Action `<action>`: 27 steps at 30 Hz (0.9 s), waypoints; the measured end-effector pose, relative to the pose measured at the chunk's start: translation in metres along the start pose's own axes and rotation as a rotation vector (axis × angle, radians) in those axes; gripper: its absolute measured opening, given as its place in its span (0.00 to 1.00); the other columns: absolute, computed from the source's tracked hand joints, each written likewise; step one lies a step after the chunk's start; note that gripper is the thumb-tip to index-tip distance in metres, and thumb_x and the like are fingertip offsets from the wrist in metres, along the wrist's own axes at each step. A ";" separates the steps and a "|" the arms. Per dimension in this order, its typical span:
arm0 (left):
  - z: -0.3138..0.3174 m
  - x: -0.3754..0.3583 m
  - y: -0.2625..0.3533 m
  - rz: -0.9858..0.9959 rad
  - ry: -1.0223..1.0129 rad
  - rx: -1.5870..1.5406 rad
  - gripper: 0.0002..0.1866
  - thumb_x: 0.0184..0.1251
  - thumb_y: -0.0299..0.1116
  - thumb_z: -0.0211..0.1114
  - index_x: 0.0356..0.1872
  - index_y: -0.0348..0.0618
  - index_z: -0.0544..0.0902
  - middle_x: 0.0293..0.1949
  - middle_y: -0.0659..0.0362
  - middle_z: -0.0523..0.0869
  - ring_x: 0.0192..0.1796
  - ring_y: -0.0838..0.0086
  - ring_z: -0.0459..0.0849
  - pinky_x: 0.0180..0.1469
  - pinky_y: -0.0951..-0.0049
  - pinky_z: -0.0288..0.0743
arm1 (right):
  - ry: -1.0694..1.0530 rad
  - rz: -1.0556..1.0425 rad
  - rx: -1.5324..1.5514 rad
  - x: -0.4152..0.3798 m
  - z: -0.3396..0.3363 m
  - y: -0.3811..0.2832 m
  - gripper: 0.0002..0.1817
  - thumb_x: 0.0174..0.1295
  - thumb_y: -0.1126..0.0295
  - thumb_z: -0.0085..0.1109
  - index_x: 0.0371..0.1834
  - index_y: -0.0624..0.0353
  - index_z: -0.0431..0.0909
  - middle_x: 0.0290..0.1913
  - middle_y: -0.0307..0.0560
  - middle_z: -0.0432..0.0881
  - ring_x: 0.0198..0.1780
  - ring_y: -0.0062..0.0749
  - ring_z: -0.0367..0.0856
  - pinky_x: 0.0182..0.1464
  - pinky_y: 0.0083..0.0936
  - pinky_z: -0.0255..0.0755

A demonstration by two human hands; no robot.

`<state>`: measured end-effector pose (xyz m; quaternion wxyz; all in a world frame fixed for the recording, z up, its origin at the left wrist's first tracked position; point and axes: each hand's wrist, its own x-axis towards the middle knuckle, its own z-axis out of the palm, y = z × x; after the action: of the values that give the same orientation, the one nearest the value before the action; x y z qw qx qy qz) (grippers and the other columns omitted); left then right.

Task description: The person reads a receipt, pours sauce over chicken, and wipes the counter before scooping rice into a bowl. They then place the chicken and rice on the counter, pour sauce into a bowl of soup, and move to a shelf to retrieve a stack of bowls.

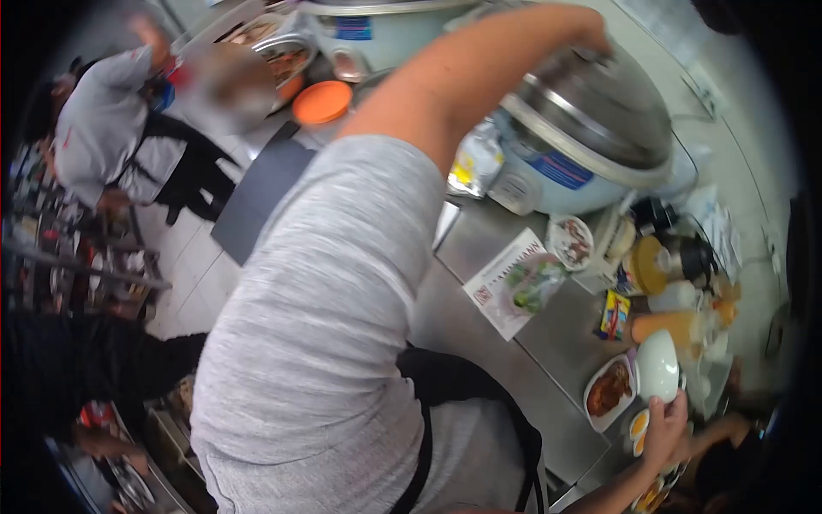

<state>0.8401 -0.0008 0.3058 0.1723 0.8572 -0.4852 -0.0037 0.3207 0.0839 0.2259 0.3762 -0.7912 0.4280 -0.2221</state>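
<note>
My left arm reaches across to the large rice cooker. There my left hand is bent over the top of its metal lid, by the knob; the fingers are mostly hidden. The lid appears seated on the cooker. At the lower right, my right hand grips a white bowl, tilted up on its side. Beside that bowl sits a white dish of reddish-brown food. Halved boiled eggs lie close to my right hand.
A menu sheet and a small tub lie on the steel counter. Bottles and jars line the wall side. An orange lid is farther left. A co-worker stands behind; another person's forearm shows lower right.
</note>
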 end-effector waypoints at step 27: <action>0.214 -0.600 -0.204 -1.071 0.881 -1.858 0.24 0.63 0.48 0.41 0.53 0.41 0.62 0.48 0.50 0.72 0.52 0.59 0.71 0.52 0.54 0.63 | 0.002 -0.064 -0.015 0.002 0.038 0.022 0.10 0.54 0.75 0.50 0.39 0.64 0.66 0.29 0.38 0.71 0.29 0.15 0.65 0.32 0.13 0.60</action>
<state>0.6550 0.5326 -0.0530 0.8660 0.4229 0.2317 -0.1322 0.3359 0.0900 0.1856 0.3625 -0.8072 0.4043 -0.2315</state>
